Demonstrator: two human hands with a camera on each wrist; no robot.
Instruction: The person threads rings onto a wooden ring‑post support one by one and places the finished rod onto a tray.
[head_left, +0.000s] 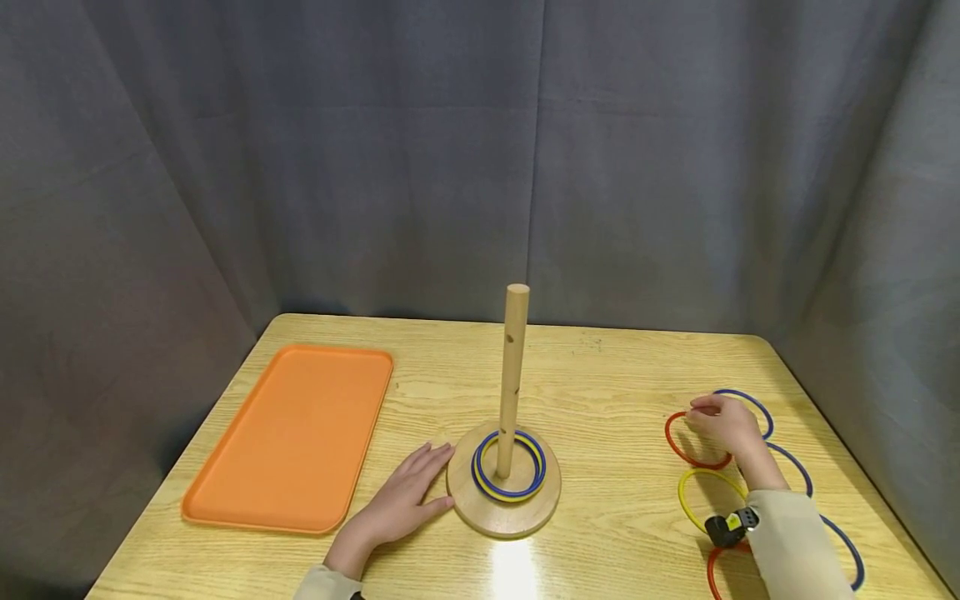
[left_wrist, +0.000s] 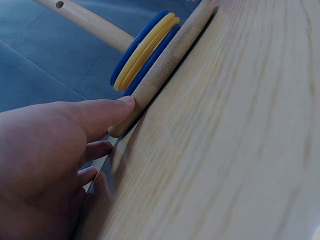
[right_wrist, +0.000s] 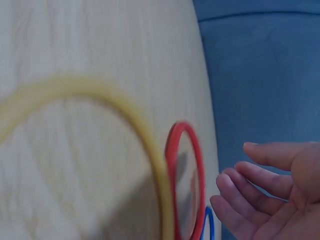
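Note:
A wooden post (head_left: 514, 358) stands upright on a round wooden base (head_left: 502, 523). Several blue and yellow rings (left_wrist: 145, 45) lie stacked around its foot. My left hand (head_left: 401, 500) rests at the base's left side, fingers extended, its thumb against the base's edge in the left wrist view. Over at the right, my right hand (head_left: 727, 425) hovers over a red ring (head_left: 697, 466) and a blue ring (head_left: 767, 417). In the right wrist view its fingers are loosely bent, thumb apart, with nothing between them.
An orange tray (head_left: 292, 433) lies on the left of the table. Below my right hand, partly behind the forearm, are a yellow ring (head_left: 681, 496), another red ring (head_left: 712, 575) and two more blue rings (head_left: 847, 546). Grey curtains (head_left: 405, 167) hang around the table.

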